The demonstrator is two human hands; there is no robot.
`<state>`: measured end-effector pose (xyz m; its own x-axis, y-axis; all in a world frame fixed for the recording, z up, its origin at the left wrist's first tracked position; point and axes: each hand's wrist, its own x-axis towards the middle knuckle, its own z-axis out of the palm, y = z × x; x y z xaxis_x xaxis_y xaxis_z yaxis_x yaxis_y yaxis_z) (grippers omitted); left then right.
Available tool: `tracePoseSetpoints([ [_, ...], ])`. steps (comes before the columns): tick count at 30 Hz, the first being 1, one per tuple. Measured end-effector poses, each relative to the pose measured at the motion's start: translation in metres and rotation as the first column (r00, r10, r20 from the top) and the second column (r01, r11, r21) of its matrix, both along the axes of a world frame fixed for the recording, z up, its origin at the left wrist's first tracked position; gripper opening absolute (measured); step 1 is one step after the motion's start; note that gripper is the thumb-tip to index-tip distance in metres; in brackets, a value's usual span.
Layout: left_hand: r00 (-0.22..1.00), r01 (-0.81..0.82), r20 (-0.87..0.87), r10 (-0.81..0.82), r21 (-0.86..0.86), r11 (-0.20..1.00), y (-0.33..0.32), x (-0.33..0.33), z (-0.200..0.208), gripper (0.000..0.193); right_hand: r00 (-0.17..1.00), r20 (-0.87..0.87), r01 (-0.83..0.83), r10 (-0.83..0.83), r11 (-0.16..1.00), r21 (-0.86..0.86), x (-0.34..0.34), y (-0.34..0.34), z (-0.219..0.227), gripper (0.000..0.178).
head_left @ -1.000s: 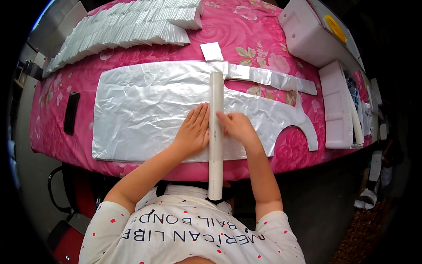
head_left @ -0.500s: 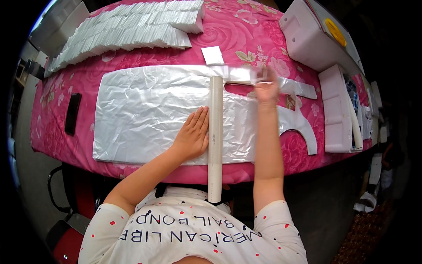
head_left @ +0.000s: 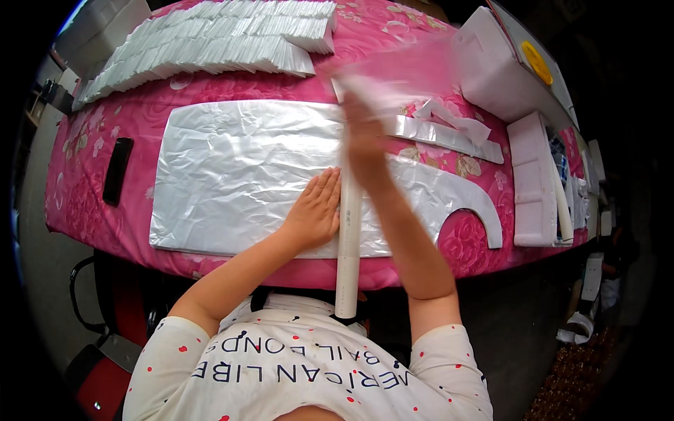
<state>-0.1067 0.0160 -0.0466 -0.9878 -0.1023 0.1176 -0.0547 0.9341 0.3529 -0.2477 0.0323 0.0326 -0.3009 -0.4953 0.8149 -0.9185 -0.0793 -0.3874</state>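
A flat white plastic apron [head_left: 239, 182], wrinkled and shiny, lies across the table with its curved cut-out and straps to the right. A pale tube [head_left: 348, 245] lies across it, its near end past the table edge. My left hand [head_left: 314, 214] rests flat on the apron with fingers stretched out, its edge against the tube's left side. My right hand [head_left: 363, 140] is over the tube's far part, smeared by motion, so its fingers cannot be read. Blurred translucent film [head_left: 414, 70] streaks beside it; whether the hand holds that film is unclear.
Rows of folded white packets [head_left: 210, 42] stand at the far left. A black phone [head_left: 118, 172] lies left of the apron. White foam boxes [head_left: 491, 63] stand at the right, one with a yellow ring [head_left: 536, 63]. A pink floral cloth [head_left: 91, 224] covers the table.
My right hand has swung left from the strap end to the tube's far part. The upper strap area has shifted and film now blurs above it. My left hand stays on the apron.
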Motion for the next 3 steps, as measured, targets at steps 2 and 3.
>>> tracePoseSetpoints([
  [2,0.986,-0.018,-0.166,0.021,0.02,1.0,-0.001,0.001,-0.02,0.062,0.85,0.424,-0.341,0.314,0.94,-0.013,0.087,-0.044,0.023,0.032],
  [3,0.994,0.008,-0.099,-0.036,-0.27,0.963,-0.002,-0.006,-0.027,0.067,0.898,0.331,-0.34,0.288,0.934,0.11,0.101,-0.064,-0.006,0.045],
])
